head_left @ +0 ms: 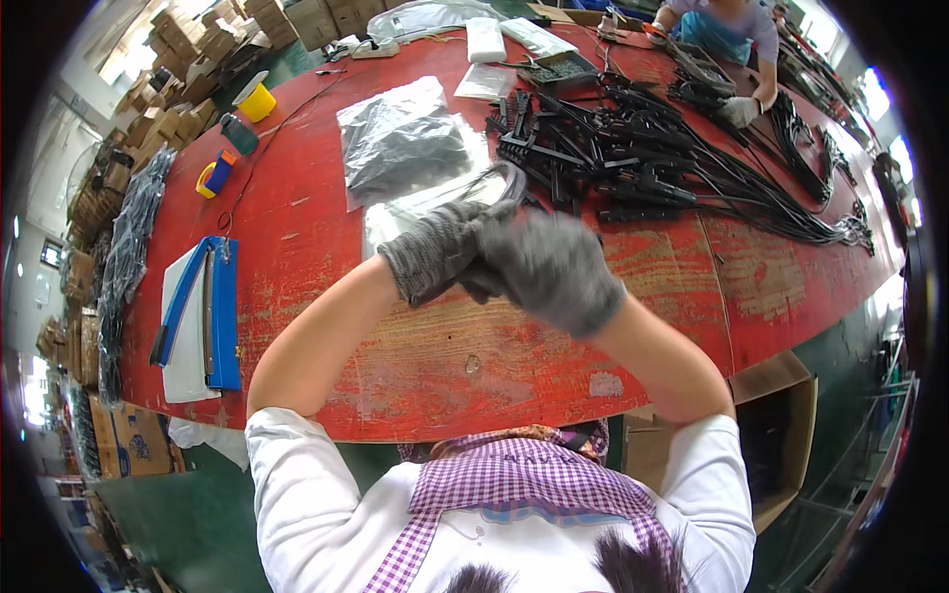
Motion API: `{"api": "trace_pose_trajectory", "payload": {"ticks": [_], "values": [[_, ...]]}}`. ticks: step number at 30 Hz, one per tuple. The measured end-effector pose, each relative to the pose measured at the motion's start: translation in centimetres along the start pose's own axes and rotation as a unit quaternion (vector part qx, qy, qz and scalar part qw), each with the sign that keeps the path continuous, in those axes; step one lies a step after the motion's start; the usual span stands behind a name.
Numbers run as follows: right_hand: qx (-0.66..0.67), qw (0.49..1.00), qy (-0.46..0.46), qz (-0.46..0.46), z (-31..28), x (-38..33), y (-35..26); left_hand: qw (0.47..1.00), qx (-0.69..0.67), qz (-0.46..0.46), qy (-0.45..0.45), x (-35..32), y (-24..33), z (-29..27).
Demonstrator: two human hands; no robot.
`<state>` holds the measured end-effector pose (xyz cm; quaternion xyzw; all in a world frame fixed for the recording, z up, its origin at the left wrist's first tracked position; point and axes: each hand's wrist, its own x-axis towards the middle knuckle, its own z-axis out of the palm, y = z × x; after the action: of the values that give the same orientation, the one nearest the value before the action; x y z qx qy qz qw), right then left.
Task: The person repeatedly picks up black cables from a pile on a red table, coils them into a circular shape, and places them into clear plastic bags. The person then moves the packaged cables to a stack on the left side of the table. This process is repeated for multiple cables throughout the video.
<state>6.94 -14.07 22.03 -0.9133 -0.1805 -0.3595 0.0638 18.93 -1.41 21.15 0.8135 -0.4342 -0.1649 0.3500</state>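
My left hand, in a dark grey knitted glove, is closed around a bent loop of grey-black cable that sticks up past my fingers. Crossing over it is my right hand, gloved alike and smeared by motion; its fingers are hidden, so its grip cannot be made out. Both hands meet above the red table. Just beyond them lie clear plastic bags, stacked flat. To the right of the bags spreads a heap of black cables with black plastic parts.
A blue-edged paper cutter lies at the left, near a tape dispenser, a green bottle and a yellow container. A co-worker's gloved hand touches the cables at far right. An open carton stands below the table's right edge.
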Motion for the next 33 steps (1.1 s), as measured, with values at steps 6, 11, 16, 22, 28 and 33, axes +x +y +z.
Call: {"api": "trace_pose_trajectory", "payload": {"ticks": [6,11,16,22,28,33], "values": [[0.082,0.967,-0.029,0.238,3.8,-2.2,8.9,0.857,-0.447,-0.246,-0.069,0.8,1.4,-3.5],[0.615,0.581,0.083,0.527,6.2,-5.6,4.0,0.939,-0.337,-0.066,-0.031,-0.9,1.1,2.4],[0.712,0.396,0.152,0.559,8.6,-10.8,3.8,0.973,0.087,0.091,-0.192,-4.4,1.8,10.0],[0.030,0.797,-0.301,0.524,10.8,-19.9,3.6,0.947,0.134,0.061,-0.284,-10.7,-5.2,20.9],[-0.049,0.912,-0.233,0.333,13.4,-21.6,1.2,0.983,0.154,0.093,-0.023,-11.8,-4.1,17.8],[-0.022,0.916,-0.185,0.354,15.0,-22.2,0.7,0.889,0.302,-0.321,0.123,-7.9,-10.5,15.2]]}}
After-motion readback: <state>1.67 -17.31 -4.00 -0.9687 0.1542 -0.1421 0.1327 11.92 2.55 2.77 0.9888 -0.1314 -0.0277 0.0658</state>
